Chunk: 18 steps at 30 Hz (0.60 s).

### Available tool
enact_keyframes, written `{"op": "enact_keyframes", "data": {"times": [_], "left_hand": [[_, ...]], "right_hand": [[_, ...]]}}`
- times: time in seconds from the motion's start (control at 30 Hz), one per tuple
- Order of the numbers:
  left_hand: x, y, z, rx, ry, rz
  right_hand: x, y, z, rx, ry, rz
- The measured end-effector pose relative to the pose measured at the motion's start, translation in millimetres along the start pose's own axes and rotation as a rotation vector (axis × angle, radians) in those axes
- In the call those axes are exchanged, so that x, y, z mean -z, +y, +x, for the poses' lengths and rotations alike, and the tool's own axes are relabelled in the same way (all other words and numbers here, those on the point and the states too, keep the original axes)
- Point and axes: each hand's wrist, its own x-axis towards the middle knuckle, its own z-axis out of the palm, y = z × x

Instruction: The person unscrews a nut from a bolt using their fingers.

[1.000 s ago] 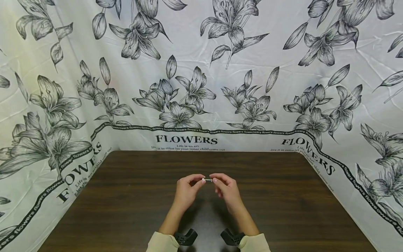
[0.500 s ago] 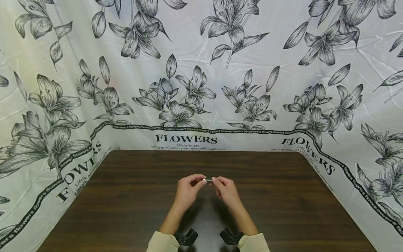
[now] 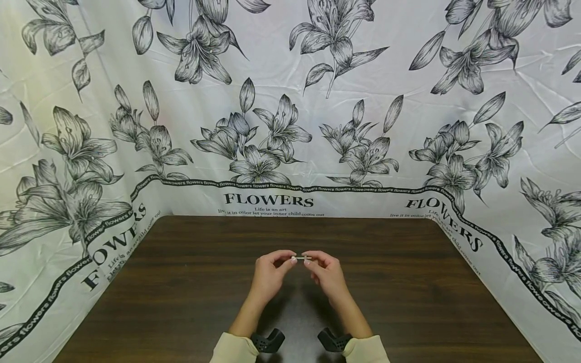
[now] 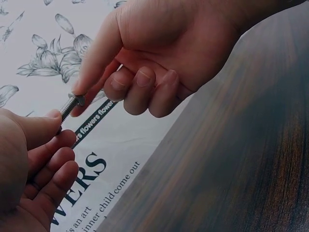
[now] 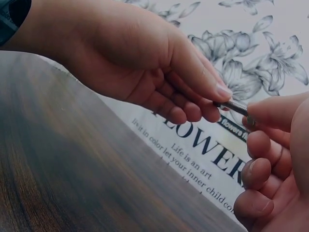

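The left hand (image 3: 269,276) pinches one end of a threaded metal bolt (image 4: 69,107); the right hand (image 3: 331,277) pinches the other end, above the brown table (image 3: 181,287).

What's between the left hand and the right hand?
A threaded metal bolt, bridging the fingertips: the left hand pinches one end, the right hand the other. Clearest in the left wrist view.
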Motion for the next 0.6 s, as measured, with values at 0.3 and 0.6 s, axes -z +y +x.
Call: {"op": "enact_keyframes", "data": {"times": [0.3,0.6], "left_hand": [[0.1,-0.3,0.6,0.02,0.001,0.009],[0.2,-0.5,0.3,0.036,-0.005,0.015]], "right_hand": [[-2.2,-26.5,-10.2,0.062,-0.071,-0.022],[-1.9,-23.8,-9.5,0.111,-0.074,-0.01]]}}
